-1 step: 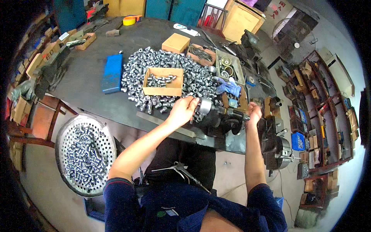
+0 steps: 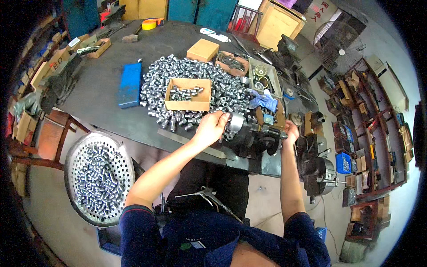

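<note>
My left hand [image 2: 212, 128] is closed in a pinch at the left face of a round metal chuck [image 2: 235, 122]; what lies between the fingertips is hidden. The chuck belongs to a small dark bench machine [image 2: 264, 137] at the table's front edge. At that machine's right end, my right hand [image 2: 291, 132] has its fingers curled round a thin crank handle [image 2: 295, 149], mostly covered by the hand. Just beyond my left hand spreads a heap of shiny metal fittings [image 2: 164, 71], with an open cardboard box [image 2: 187, 106] holding several of them.
A perforated metal tray [image 2: 75, 153] of fittings stands lower left. On the table [image 2: 95, 95] lie a blue case [image 2: 129, 84], a closed carton [image 2: 203, 49], a parts tray [image 2: 276, 82] and a blue glove [image 2: 263, 101]. An air blow gun [image 2: 207, 194] rests near my lap.
My right hand has shifted slightly, and the thin handle below it shows more. My left hand stays at the chuck.
</note>
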`<action>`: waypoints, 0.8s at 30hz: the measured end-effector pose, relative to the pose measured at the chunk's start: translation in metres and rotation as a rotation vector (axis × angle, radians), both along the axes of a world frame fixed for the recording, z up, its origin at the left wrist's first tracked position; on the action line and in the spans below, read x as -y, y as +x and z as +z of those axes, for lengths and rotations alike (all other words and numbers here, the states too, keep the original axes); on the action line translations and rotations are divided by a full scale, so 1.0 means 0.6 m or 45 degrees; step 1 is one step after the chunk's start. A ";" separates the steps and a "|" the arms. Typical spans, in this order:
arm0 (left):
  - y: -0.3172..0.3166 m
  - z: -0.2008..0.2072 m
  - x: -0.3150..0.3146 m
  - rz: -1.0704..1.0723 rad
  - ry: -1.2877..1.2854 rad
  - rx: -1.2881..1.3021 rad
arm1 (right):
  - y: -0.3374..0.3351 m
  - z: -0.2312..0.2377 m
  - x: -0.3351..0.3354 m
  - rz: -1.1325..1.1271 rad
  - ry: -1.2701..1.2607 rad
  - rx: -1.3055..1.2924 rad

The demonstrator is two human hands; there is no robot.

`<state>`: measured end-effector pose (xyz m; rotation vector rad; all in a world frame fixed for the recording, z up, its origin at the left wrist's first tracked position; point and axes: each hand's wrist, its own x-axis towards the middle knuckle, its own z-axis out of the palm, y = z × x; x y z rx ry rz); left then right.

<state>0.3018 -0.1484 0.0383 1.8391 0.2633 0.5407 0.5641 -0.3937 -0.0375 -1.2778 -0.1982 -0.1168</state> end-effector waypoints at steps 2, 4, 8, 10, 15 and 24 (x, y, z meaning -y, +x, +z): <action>0.003 -0.014 -0.005 0.159 0.237 0.056 | -0.037 -0.045 0.005 -0.079 -0.240 -0.100; -0.002 -0.012 -0.004 0.184 0.262 0.085 | -0.089 -0.054 0.025 -0.009 -0.065 -0.420; 0.001 -0.012 0.004 0.246 0.344 0.187 | -0.195 0.030 0.063 0.147 0.194 -0.478; -0.003 -0.001 0.006 0.180 0.207 0.074 | -0.184 0.024 0.074 0.216 0.180 -0.510; 0.004 -0.004 -0.001 0.108 0.112 -0.010 | -0.086 -0.043 0.040 -0.005 -0.028 -0.502; -0.017 0.023 -0.010 0.033 -0.128 -0.115 | -0.118 0.149 -0.002 0.162 0.245 0.035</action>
